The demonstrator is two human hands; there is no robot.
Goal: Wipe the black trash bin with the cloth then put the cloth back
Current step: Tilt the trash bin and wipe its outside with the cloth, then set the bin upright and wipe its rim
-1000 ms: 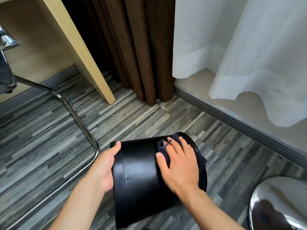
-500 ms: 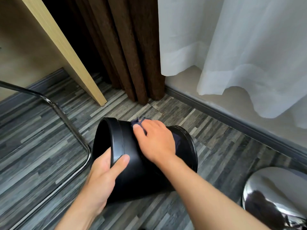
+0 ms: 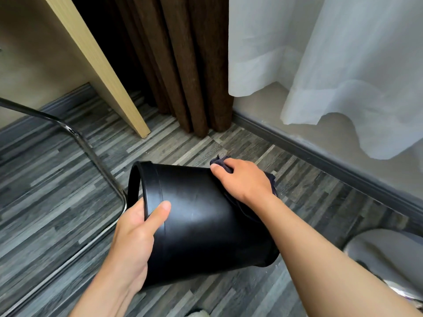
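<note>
The black trash bin (image 3: 201,216) is tipped on its side above the floor, its open mouth facing left. My left hand (image 3: 135,234) grips the rim, thumb on the outer wall and fingers inside. My right hand (image 3: 242,181) presses a dark cloth (image 3: 219,161) against the far upper side of the bin, near its base. Most of the cloth is hidden under that hand; a corner sticks out past the fingertips and a fold shows by the wrist.
A chrome chair frame (image 3: 96,161) curves across the floor at left. A light wooden desk panel (image 3: 103,72) leans down behind it. Brown curtains (image 3: 183,72) and white sheers (image 3: 332,65) hang along the wall. A shiny metal stool base (image 3: 386,255) sits at lower right.
The bin has been turned so its mouth faces left. My left hand shifted from flat on the side to gripping the rim. My right hand slid the cloth toward the bin's base.
</note>
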